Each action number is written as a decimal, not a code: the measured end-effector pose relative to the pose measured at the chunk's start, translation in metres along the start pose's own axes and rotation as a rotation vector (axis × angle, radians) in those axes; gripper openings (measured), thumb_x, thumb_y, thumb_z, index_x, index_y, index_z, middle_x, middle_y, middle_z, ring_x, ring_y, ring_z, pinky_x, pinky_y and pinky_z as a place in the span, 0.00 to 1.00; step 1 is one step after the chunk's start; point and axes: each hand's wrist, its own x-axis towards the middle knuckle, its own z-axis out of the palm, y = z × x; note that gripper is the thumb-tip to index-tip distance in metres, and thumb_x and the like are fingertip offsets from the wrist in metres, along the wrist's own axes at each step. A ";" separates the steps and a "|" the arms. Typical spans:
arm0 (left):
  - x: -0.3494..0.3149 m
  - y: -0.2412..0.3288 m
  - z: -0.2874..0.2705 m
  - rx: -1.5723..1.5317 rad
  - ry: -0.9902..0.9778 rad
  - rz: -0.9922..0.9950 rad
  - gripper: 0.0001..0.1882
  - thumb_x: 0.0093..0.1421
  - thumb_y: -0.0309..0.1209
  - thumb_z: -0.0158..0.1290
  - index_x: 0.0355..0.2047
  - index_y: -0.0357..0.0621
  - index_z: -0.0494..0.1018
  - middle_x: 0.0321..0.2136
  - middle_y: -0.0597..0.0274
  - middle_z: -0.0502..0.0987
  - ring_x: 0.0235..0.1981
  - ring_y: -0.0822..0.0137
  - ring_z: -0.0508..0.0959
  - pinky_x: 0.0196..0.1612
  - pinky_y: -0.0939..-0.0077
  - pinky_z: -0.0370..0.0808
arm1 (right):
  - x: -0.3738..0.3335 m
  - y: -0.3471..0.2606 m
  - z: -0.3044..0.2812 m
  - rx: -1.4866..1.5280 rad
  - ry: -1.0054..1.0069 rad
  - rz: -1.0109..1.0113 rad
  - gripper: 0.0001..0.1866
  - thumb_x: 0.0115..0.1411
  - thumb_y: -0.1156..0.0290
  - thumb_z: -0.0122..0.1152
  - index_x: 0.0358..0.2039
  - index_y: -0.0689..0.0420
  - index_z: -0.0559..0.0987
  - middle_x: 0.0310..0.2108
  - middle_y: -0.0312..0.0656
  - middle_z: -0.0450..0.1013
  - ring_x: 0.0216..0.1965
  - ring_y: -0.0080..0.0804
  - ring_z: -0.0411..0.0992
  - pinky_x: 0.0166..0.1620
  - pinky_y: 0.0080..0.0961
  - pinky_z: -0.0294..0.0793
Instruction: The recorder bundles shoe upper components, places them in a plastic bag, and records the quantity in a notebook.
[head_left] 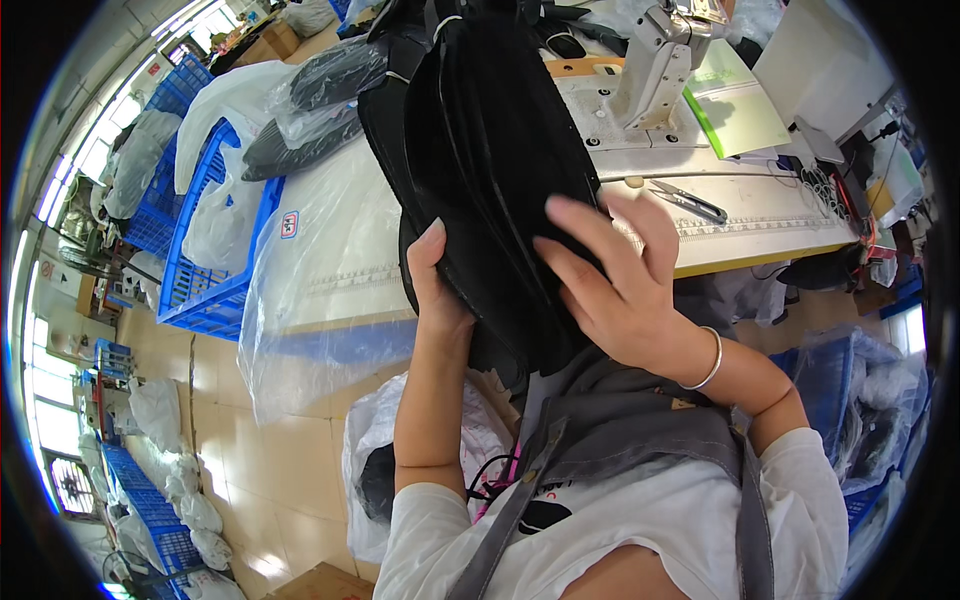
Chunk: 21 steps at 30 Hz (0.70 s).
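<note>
A black fabric bag (500, 190) with long seams or openings along its length stands tall in front of me, its lower end close to my lap. On its left side, my left hand (440, 290) grips the edge, thumb up along the front and the other fingers hidden behind the fabric. My right hand (630, 285) is at the bag's right side with its fingers spread and slightly blurred. Those fingertips lie over the black panel; whether they press on it I cannot tell.
Behind the bag is a white worktable (760, 215) with a sewing machine (655, 70). Thread snips (690, 203) and a green-edged booklet (735, 110) lie on it. Clear plastic (310, 240) drapes over the table's left part, beside a blue crate (205, 290). A white plastic bag (370, 470) stands on the floor.
</note>
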 end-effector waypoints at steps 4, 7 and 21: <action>0.001 0.001 0.000 0.037 -0.022 -0.019 0.31 0.55 0.47 0.41 0.50 0.33 0.64 0.42 0.49 0.74 0.40 0.61 0.77 0.44 0.71 0.74 | -0.002 0.014 -0.002 0.146 -0.142 -0.071 0.22 0.37 0.73 0.61 0.39 0.57 0.74 0.37 0.34 0.72 0.38 0.33 0.65 0.43 0.32 0.63; 0.000 0.000 -0.003 -0.035 -0.087 -0.062 0.31 0.55 0.47 0.41 0.50 0.32 0.64 0.43 0.48 0.74 0.40 0.60 0.77 0.44 0.71 0.75 | 0.009 0.012 -0.013 0.360 -0.193 0.075 0.30 0.39 0.71 0.65 0.47 0.61 0.70 0.33 0.35 0.73 0.32 0.32 0.64 0.39 0.31 0.62; 0.001 0.001 0.000 0.078 -0.044 -0.058 0.27 0.57 0.45 0.41 0.47 0.33 0.67 0.42 0.50 0.74 0.41 0.62 0.76 0.46 0.71 0.73 | 0.004 0.009 -0.005 0.296 -0.093 0.170 0.11 0.42 0.78 0.60 0.30 0.53 0.76 0.27 0.35 0.66 0.29 0.34 0.62 0.36 0.30 0.58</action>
